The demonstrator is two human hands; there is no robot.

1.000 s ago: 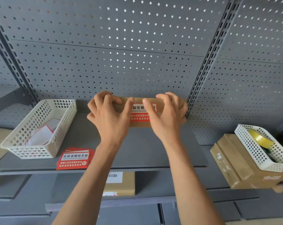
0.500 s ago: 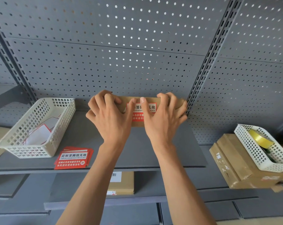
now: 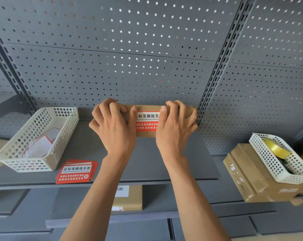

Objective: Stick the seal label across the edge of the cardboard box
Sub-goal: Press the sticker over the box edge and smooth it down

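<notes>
A brown cardboard box rests on the grey shelf against the pegboard. A red and white seal label lies across its top face and upper edge. My left hand covers the box's left part, its thumb touching the label's left side. My right hand grips the right part, with its thumb lying along the label's right side. Both hands have fingers curled over the box's far edge, and most of the box is hidden under them.
A white basket with white sheets stands at the left. A stack of red seal labels lies near the shelf's front edge. At the right another basket with yellow tape sits on cardboard boxes. A labelled box rests on the shelf below.
My thumbs have spread apart sideways over the label, uncovering more of its text. Both hands stay on the box, which has not shifted.
</notes>
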